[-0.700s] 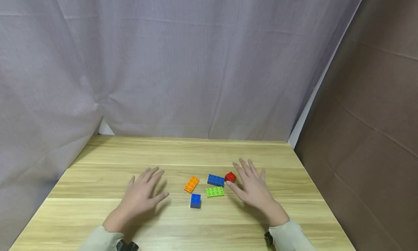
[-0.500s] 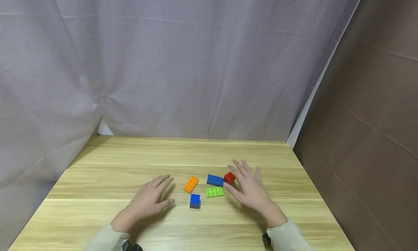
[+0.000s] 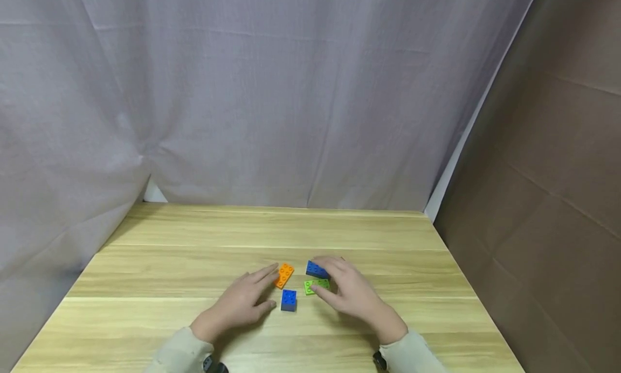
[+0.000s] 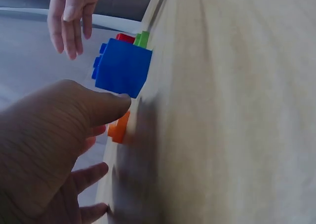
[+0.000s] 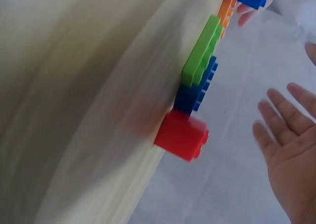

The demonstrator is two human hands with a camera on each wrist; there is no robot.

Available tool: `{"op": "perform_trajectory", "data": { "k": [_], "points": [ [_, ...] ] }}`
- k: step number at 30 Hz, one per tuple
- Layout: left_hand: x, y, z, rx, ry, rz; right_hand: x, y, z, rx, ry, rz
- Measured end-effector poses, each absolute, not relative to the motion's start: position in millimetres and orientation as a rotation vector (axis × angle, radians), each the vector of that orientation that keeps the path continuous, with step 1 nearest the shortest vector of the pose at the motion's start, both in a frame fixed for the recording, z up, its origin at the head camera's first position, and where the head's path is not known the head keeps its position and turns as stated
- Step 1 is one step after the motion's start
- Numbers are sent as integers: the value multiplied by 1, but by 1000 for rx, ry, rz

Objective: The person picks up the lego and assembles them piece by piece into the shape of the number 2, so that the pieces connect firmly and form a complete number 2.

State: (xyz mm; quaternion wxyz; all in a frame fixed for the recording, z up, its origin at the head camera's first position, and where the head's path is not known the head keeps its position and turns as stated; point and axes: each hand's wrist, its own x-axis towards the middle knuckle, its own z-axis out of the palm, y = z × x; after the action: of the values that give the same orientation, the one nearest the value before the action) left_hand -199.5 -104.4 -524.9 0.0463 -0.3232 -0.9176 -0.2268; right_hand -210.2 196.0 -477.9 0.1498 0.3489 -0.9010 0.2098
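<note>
My left hand point(image 3: 241, 302) is spread over the table, fingertips near the orange brick point(image 3: 287, 273) and thumb close to the small blue brick point(image 3: 288, 301). In the left wrist view the thumb tip overlaps that blue brick's corner point(image 4: 123, 68); whether they touch, I cannot tell. My right hand point(image 3: 356, 293) hovers over the long blue brick point(image 3: 314, 269) and the lime green brick point(image 3: 308, 289), its fingers loosely extended around nothing. The right wrist view shows the red brick point(image 5: 181, 135) beside the long blue one, below the fingers; the hand hides it in the head view.
All the bricks lie near the middle of a light wooden table point(image 3: 218, 227). A grey cloth point(image 3: 242, 119) hangs behind its back edge, and a brown cloth point(image 3: 543, 200) stands along the right side.
My left hand has moved right and inward, up to the orange and small blue bricks. The right hand has moved left, now covering the red brick. The bricks lie where they were.
</note>
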Motion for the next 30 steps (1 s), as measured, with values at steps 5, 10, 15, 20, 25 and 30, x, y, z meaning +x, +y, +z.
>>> {"op": "perform_trajectory", "data": {
  "k": [5,10,15,20,25,30],
  "points": [
    [-197,-101,-530,-973,-2827,-746,-206,183,-483,1108,-2593,686],
    [-198,-95,-533,-845,-2825,-836,-204,169,-484,1185,-2680,767],
    [-198,-91,-534,-743,-2743,-881,-204,159,-486,1219,-2742,787],
    [-196,-91,-533,-717,-2735,-918,-205,154,-488,1236,-2756,747],
    [-194,-93,-532,-656,-2747,-994,-206,152,-488,1282,-2748,720],
    [-194,-97,-533,-655,-2730,-1021,-207,152,-489,1284,-2792,684]
  ]
}}
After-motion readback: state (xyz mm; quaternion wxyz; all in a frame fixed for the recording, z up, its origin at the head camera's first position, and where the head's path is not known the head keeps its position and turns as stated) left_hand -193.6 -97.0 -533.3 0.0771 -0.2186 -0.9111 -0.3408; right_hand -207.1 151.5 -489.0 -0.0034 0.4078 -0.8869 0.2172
